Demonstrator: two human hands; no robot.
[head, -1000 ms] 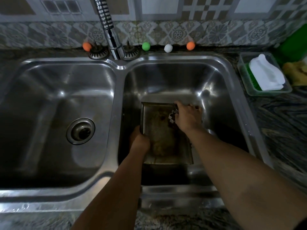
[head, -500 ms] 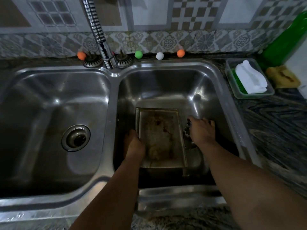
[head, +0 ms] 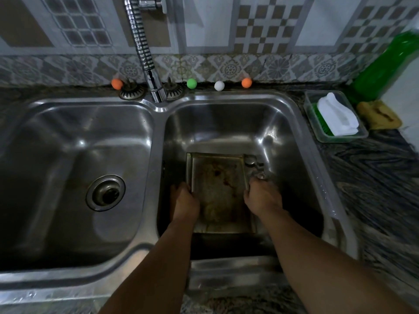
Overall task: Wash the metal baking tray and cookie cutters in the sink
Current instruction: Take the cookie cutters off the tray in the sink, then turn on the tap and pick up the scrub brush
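Observation:
A stained rectangular metal baking tray [head: 218,189] lies on the bottom of the right sink basin [head: 278,132]. My left hand [head: 184,202] grips the tray's left rim. On the opposite rim, my right hand [head: 261,198] is closed around the edge. Small metal cookie cutters [head: 255,166] lie on the basin floor just beyond the tray's far right corner, close to my right fingers. No water runs from the faucet [head: 145,53].
The left basin [head: 68,155] holds only its drain [head: 105,192]. Small coloured balls [head: 191,83] sit along the back ledge. A clear container with a white brush [head: 335,116], a yellow sponge [head: 378,114] and a green bottle [head: 383,64] stand on the right counter.
My right hand carried the cookie cutters off the tray, set them down in the basin to its right, then came back to grip the tray's right rim. The left hand kept its hold.

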